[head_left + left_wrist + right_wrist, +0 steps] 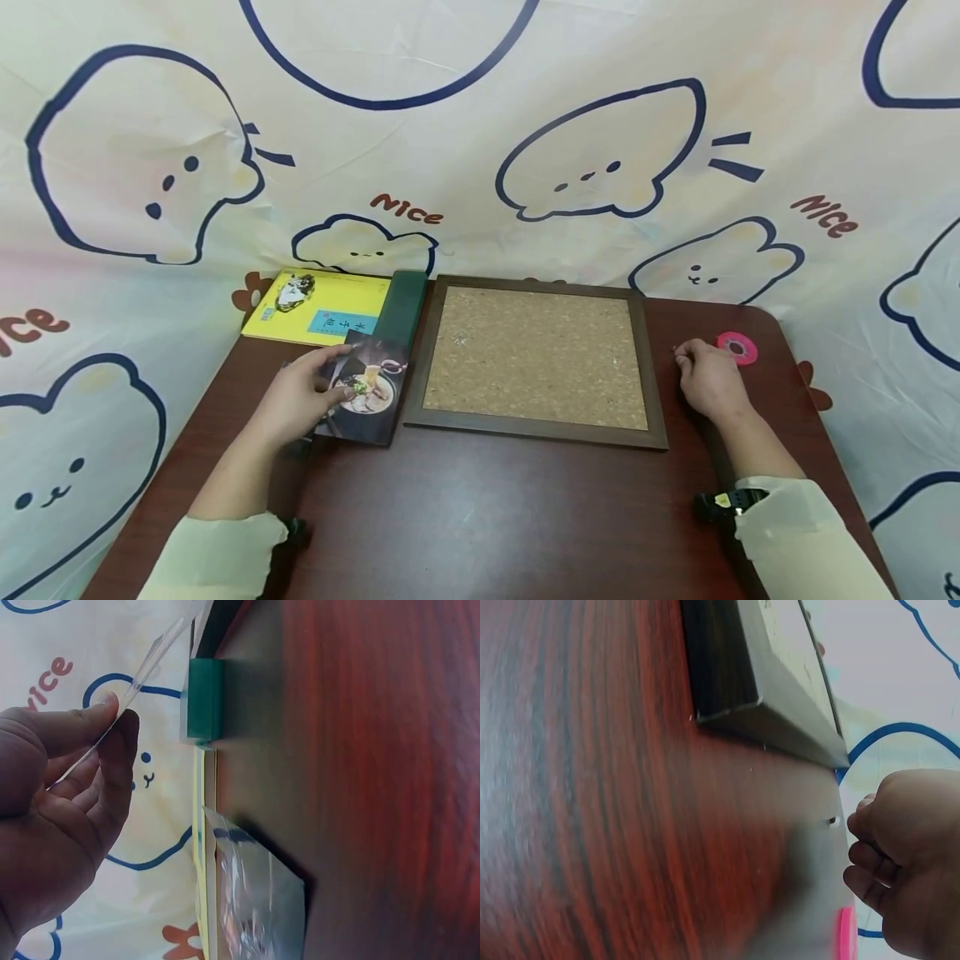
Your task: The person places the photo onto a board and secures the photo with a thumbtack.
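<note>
My left hand (300, 392) pinches a picture card (375, 408) showing a bowl of noodles, between thumb and fingers. In the left wrist view the card (154, 660) appears nearly edge-on, thin and glossy. To its right lies a brown-framed cork board (532, 358) with small shiny bits on its surface. Past the board, my right hand (712, 379) is low at the table with fingers bent, just left of a pink ring-shaped roll (737, 348). A tiny dark-and-white piece (834, 820) lies close by its fingertips. I cannot tell whether those fingertips pinch anything.
A yellow book (330, 296) and a dark green box (403, 304) lie at the back left. Near them, a clear plastic-wrapped item (262, 900) shows in the left wrist view. The reddish-brown table (487, 517) backs onto a cartoon-printed curtain (465, 167).
</note>
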`<action>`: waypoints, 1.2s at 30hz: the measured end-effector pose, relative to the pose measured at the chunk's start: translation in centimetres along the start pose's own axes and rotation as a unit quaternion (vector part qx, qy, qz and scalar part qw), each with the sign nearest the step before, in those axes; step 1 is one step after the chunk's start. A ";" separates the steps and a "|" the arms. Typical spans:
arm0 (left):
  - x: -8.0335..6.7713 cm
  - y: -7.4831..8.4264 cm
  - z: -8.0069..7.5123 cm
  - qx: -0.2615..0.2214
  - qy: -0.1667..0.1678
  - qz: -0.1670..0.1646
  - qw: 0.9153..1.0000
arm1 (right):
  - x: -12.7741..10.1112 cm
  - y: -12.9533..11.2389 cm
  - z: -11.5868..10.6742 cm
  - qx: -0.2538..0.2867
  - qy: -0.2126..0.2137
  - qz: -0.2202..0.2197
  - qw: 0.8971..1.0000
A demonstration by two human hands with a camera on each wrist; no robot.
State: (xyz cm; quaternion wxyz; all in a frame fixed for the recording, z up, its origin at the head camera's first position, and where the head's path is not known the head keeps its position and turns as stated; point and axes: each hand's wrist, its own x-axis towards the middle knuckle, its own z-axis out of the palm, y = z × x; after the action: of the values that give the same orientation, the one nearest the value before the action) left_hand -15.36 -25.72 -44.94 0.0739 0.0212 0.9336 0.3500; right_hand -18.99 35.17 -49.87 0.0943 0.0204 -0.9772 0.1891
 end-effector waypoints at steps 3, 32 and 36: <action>0.4 0.3 0.2 -0.005 0.003 0.005 1.000 | 0.0 -0.5 -0.1 0.004 0.005 -0.002 1.000; 4.3 3.2 2.7 -0.095 -0.014 0.033 0.995 | 1.2 -6.0 0.7 0.055 0.026 -0.019 0.998; 5.0 3.7 3.2 -0.094 -0.023 0.040 0.995 | 1.2 -6.6 1.1 0.067 0.017 -0.022 0.997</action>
State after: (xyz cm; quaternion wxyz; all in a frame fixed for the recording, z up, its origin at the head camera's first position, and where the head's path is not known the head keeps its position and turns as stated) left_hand -19.90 -20.41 -45.51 0.0833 0.0592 0.8931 0.4381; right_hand -19.89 28.68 -48.19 0.1138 0.0446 -0.9599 0.2523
